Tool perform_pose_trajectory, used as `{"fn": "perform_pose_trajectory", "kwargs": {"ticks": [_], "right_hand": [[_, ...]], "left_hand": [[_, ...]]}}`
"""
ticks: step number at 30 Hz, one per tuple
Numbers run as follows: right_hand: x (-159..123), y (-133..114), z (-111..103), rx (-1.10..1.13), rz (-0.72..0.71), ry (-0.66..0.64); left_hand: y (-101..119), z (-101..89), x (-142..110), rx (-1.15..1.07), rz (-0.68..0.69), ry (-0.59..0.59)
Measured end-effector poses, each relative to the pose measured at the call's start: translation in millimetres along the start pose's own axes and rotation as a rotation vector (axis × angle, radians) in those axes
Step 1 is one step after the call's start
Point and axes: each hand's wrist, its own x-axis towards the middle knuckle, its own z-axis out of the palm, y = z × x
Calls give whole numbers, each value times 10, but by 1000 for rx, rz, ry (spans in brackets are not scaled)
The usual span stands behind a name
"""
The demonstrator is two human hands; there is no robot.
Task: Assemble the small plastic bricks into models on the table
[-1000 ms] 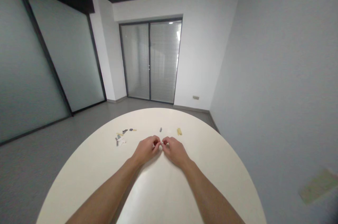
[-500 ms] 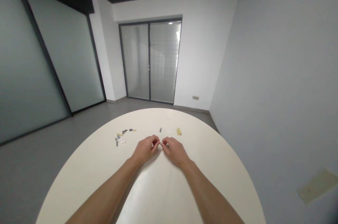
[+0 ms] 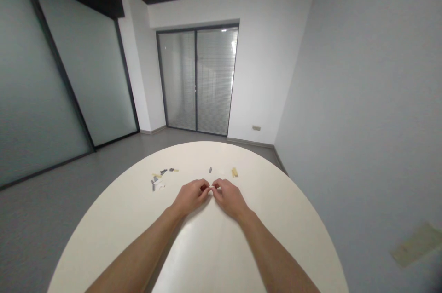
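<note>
A white bit (image 3: 212, 186), pinched two-handed

My left hand (image 3: 192, 195) and right hand (image 3: 228, 196) both grasp the white bit, between them at the bench (image 3: 207, 251); the step seems delicate joint handling; the next move calls for steady, light pressure; the grey bit (image 3: 210, 170) lies just beyond.

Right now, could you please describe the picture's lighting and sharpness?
Head view: soft glare on the white table, faint shadow beside the left hand; head view: bright patches on the glass door; head view: white piece between that hand and the right hand too small to identify.
</note>
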Motion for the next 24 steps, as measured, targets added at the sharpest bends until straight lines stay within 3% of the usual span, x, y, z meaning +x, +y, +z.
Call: {"fn": "perform_pose_trajectory", "kwargs": {"ticks": [24], "right_hand": [[3, 3, -5, -2, -14, -11]], "left_hand": [[-14, 13, 3, -68, 12, 37]]}}
